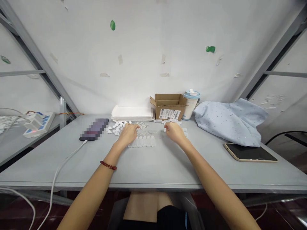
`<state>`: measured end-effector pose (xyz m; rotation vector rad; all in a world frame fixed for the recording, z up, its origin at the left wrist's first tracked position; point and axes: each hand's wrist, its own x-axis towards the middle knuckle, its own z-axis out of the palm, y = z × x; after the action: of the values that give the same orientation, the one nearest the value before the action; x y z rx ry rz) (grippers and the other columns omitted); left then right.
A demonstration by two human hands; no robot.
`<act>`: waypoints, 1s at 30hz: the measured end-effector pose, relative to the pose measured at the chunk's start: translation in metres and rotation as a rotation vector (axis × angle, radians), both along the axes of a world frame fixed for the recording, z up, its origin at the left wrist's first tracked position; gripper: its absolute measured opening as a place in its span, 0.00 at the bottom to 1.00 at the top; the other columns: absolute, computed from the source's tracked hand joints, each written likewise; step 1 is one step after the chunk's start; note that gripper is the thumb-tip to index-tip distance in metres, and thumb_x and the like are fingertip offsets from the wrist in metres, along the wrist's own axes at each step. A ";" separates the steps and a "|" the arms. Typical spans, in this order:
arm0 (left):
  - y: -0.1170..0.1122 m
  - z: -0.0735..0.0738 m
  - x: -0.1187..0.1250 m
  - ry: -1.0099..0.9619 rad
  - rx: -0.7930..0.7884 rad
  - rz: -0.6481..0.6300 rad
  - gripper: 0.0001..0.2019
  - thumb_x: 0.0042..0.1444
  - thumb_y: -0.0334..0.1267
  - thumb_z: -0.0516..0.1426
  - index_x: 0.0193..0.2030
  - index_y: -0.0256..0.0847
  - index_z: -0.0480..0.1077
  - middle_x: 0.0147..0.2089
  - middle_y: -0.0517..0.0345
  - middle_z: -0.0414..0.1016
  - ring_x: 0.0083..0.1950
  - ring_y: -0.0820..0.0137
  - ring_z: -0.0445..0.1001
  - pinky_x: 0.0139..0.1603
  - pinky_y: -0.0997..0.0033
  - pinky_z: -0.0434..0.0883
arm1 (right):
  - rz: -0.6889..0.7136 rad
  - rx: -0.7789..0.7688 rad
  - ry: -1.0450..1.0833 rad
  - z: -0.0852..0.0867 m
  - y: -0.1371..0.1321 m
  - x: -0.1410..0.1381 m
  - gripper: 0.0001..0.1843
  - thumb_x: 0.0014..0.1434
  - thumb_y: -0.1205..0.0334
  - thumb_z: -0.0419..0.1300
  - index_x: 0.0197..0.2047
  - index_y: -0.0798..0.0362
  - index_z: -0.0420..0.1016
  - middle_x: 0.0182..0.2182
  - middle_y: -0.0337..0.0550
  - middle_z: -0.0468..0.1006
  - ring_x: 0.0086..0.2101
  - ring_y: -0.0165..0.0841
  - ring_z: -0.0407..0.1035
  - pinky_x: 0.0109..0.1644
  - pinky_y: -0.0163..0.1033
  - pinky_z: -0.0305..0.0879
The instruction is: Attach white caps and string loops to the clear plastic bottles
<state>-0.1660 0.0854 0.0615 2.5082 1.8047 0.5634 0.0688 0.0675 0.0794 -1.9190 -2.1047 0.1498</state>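
Note:
My left hand [129, 133] is over the table between a pile of small white pieces [116, 129] and a heap of thin white strings [143, 126]. Its fingers are bent together at the strings; what they pinch, if anything, is hidden. Just right of its wrist lies a row of several small translucent flat pieces [144, 141], each with a thin string at its top. My right hand [174, 132] is curled closed near more translucent pieces [184, 132], partly behind it. Its fingertips face away, so their hold cannot be made out.
Behind stand a stack of white sheets [131, 114], an open cardboard box [169, 108] and a lidded cup [190, 107]. On the right, blue cloth [227, 119] overlaps a tablet-like device [250, 152]. A phone [94, 129] with a white cable [61, 164] lies left, near a power strip [40, 126].

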 end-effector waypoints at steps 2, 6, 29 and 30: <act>0.001 -0.001 0.000 0.013 -0.001 -0.021 0.20 0.51 0.26 0.45 0.44 0.38 0.74 0.44 0.51 0.77 0.49 0.58 0.67 0.48 0.62 0.67 | -0.010 -0.018 -0.030 0.001 0.001 0.002 0.20 0.53 0.76 0.49 0.47 0.56 0.73 0.44 0.50 0.76 0.42 0.37 0.68 0.35 0.36 0.56; 0.005 -0.005 0.000 0.053 0.006 -0.026 0.19 0.51 0.25 0.45 0.41 0.37 0.76 0.44 0.50 0.77 0.49 0.57 0.68 0.51 0.60 0.66 | -0.022 -0.055 -0.061 0.004 0.000 0.005 0.21 0.53 0.77 0.50 0.47 0.55 0.73 0.46 0.49 0.75 0.43 0.37 0.68 0.37 0.36 0.57; -0.002 0.012 0.007 -0.370 0.154 0.043 0.20 0.51 0.28 0.45 0.45 0.37 0.73 0.49 0.52 0.75 0.52 0.61 0.67 0.53 0.59 0.66 | -0.015 -0.027 -0.189 -0.010 0.006 0.004 0.24 0.57 0.74 0.51 0.56 0.54 0.67 0.49 0.56 0.66 0.51 0.43 0.60 0.42 0.39 0.61; -0.003 0.012 0.007 -0.375 0.159 0.044 0.20 0.51 0.28 0.45 0.45 0.37 0.73 0.49 0.52 0.75 0.52 0.61 0.67 0.53 0.59 0.66 | -0.016 -0.035 -0.193 -0.010 0.007 0.005 0.23 0.57 0.73 0.51 0.56 0.54 0.67 0.49 0.56 0.66 0.52 0.43 0.60 0.43 0.39 0.61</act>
<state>-0.1586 0.0829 0.0739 2.2539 1.7335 1.1325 0.0735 0.0741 0.0690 -2.0436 -2.2198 -0.0028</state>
